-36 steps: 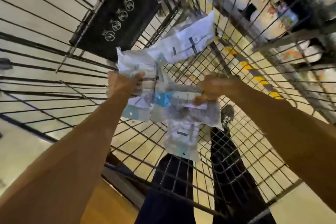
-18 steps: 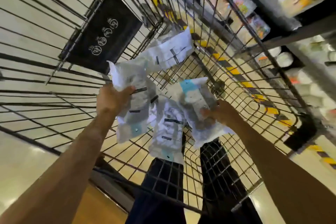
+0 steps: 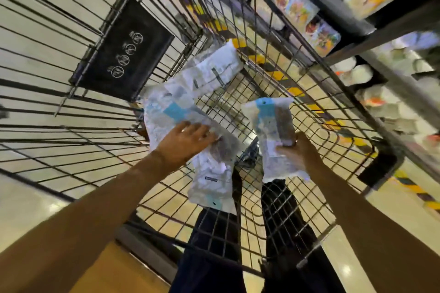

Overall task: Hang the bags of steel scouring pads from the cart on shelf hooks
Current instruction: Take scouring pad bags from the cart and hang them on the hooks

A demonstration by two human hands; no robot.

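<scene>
Right hand (image 3: pixel 297 154) clamped on the lower part of one scouring-pad bag (image 3: pixel 271 131), right of centre; blue header and hang-hole point up, probably readied for a hook. Left hand (image 3: pixel 188 141) spread over the remaining bags (image 3: pixel 176 112) mid-frame inside the cart (image 3: pixel 316 200); cannot tell if it grips. Hands apart. Shelf (image 3: pixel 352 28) upper right.

My right hand (image 3: pixel 297 156) grips one bag of scouring pads (image 3: pixel 271 126) inside the wire cart (image 3: pixel 71 126). My left hand (image 3: pixel 185 143) lies across several more bags (image 3: pixel 166 114) beside it.
</scene>
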